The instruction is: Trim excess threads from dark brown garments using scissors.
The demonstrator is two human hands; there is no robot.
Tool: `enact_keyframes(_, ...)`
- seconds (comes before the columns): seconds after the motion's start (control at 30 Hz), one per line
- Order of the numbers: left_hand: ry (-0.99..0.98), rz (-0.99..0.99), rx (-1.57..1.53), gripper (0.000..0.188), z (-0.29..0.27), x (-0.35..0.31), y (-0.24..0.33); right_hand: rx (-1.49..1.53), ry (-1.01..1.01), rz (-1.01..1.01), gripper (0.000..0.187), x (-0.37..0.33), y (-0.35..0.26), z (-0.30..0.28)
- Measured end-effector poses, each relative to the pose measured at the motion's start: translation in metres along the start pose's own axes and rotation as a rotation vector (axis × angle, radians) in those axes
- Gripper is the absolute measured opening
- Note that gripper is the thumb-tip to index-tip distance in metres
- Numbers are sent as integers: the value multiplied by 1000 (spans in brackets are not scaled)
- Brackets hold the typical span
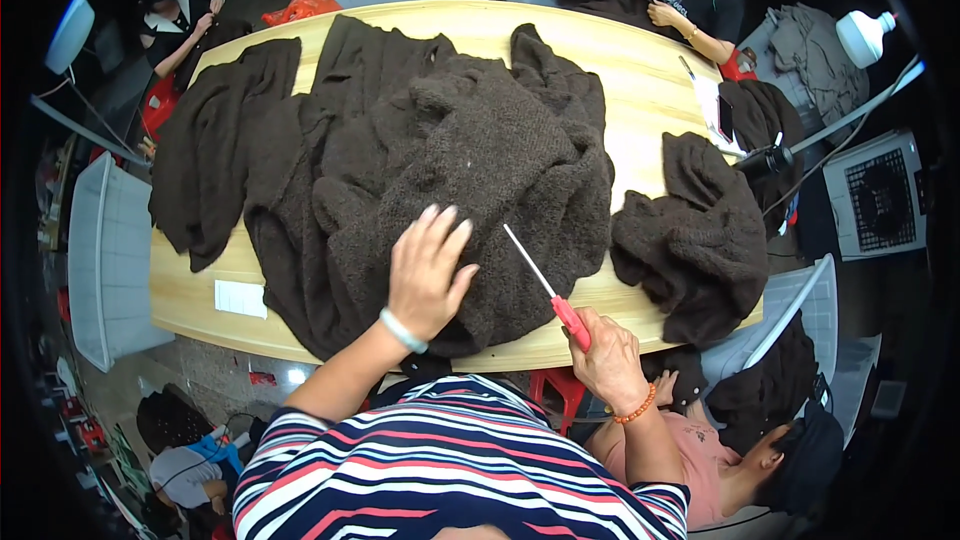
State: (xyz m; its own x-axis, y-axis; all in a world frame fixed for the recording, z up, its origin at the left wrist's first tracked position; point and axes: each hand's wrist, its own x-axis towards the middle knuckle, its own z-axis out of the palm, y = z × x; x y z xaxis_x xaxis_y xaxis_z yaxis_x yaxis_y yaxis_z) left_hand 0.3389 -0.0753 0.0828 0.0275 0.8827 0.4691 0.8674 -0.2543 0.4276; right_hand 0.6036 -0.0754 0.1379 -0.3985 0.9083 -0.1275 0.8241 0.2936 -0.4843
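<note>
A large heap of dark brown knitted cloth [470, 130], looking like a garment, covers the middle of the wooden table [640, 90]. Flat on its near part rests my left hand [428, 275], empty, fingers stretched out. My right hand [608, 355], at the table's near edge, is closed round the red handle of a slim tool [533, 267]. Its thin, straight metal shaft points up and left over the cloth, the tip close to the knit. Whether the tip touches, I cannot tell, nor the tool's exact kind.
More brown knits lie at the left [225, 150] and right [695, 240]. A white paper slip [240, 298] is near the left front edge. A lamp [865, 38] reaches in from the right. Co-workers sit at both far corners; another person [690, 450] is close by my right arm.
</note>
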Motion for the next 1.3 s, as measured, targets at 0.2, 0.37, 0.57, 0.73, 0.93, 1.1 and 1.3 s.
enact_keyframes(0.2,-206,28,154,61,77,-20,-60,-79,-129,-22,13,4,-24,3)
enact_keyframes(0.37,-176,36,121,60,84,-20,-65,-139,-107,-74,13,38,-35,5)
enact_keyframes(0.57,-178,41,73,53,85,-22,-66,-202,71,-112,17,100,-36,4)
enact_keyframes(0.73,-203,19,43,48,85,-25,-71,-207,-113,-187,17,72,-37,8)
enact_keyframes(0.93,-108,20,-79,41,73,-22,-72,-149,-239,-94,13,36,-37,1)
enact_keyframes(1.1,174,-408,-519,45,31,18,-58,-53,-141,-24,17,33,-28,-3)
enact_keyframes(1.3,-134,-946,-1175,26,54,86,-103,-21,-95,-37,14,48,-32,-2)
